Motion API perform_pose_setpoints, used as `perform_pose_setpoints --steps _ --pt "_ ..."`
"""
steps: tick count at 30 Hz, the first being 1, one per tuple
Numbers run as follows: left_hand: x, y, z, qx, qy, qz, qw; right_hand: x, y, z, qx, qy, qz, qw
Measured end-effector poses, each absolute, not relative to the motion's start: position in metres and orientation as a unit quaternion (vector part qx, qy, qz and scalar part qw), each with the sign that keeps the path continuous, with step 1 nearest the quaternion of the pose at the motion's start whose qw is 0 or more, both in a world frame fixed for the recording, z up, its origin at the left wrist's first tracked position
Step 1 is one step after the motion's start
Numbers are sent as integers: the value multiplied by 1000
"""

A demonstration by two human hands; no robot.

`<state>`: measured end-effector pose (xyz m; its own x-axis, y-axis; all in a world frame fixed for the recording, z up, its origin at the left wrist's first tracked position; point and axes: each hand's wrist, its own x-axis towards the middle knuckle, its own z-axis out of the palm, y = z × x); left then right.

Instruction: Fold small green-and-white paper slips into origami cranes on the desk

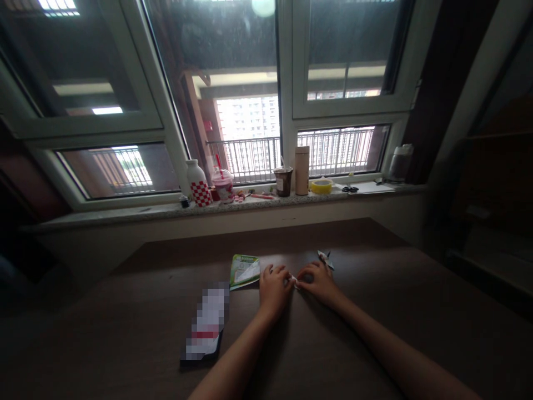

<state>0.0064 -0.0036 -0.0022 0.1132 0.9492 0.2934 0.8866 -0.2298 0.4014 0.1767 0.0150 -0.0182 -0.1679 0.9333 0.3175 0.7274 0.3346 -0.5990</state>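
Note:
Over the dark brown table (pixel 137 311), my left hand (pixel 275 286) and my right hand (pixel 320 282) meet fingertip to fingertip. Both pinch a small white piece (pixel 294 280), mostly covered by the fingers; its kind cannot be made out. Close to the left hand's outer side lies a green and white packet (pixel 245 271). Just beyond the right hand is a small crumpled wrapper-like scrap (pixel 325 259), partly dark and partly light. Nearer to me on the left lies a phone-like flat object (pixel 207 325) with a blurred-out screen.
Along the windowsill (pixel 166 211) stand a red-checked white bottle (pixel 200 186), a pink drink cup (pixel 224 187), a brown drink cup (pixel 283 182), a tan box-like cylinder (pixel 302 171), yellow tape (pixel 321 186), black scissors (pixel 350 189) and a clear jug (pixel 400 164).

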Motion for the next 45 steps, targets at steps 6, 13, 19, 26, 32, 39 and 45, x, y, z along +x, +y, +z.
perform_pose_setpoints --steps 6,13,19,26,32,39,45 --pt "7 -4 -3 742 619 257 28 175 11 -17 -553 -766 118 305" --pt "6 -3 -1 735 618 274 55 179 8 -14 -531 -793 73 289" --pt "5 -2 -2 741 616 261 52 179 8 -12 -532 -797 50 281" --pt "6 -4 -2 741 618 262 26 177 7 -16 -532 -784 15 318" --pt "6 -7 0 733 624 268 34 176 6 -15 -523 -787 -5 326" --pt "1 -6 2 725 620 285 93 176 5 -14 -541 -785 -9 301" --pt "1 -6 0 727 615 294 89 175 6 -15 -541 -789 -22 291"
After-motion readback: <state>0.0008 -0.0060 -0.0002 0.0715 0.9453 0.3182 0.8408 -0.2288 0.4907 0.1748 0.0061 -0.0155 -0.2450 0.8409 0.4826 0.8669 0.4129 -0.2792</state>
